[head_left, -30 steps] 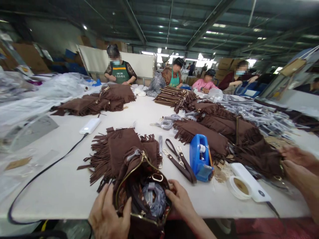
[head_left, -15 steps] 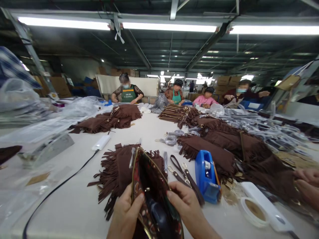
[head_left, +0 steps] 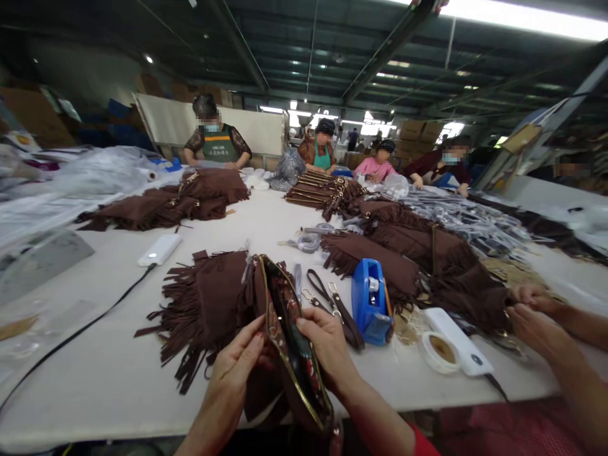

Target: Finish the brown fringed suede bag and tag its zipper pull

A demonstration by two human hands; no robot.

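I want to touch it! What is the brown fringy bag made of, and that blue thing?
The brown fringed bag held by both hands looks like soft matte suede or a faux version: fuzzy, no shine, cut fringe. Its zipper glints gold, likely metal. The blue tape dispenser looks like smooth, glossy hard plastic.

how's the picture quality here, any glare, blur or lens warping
Head view: strong wide-angle warping, the white table edge and roof beams bow. The ceiling strip light blows out at top right. The left hand and right hand on the brown fringed zip bag look fairly sharp; the blue plastic tape dispenser too. Far workers and frame edges are soft.
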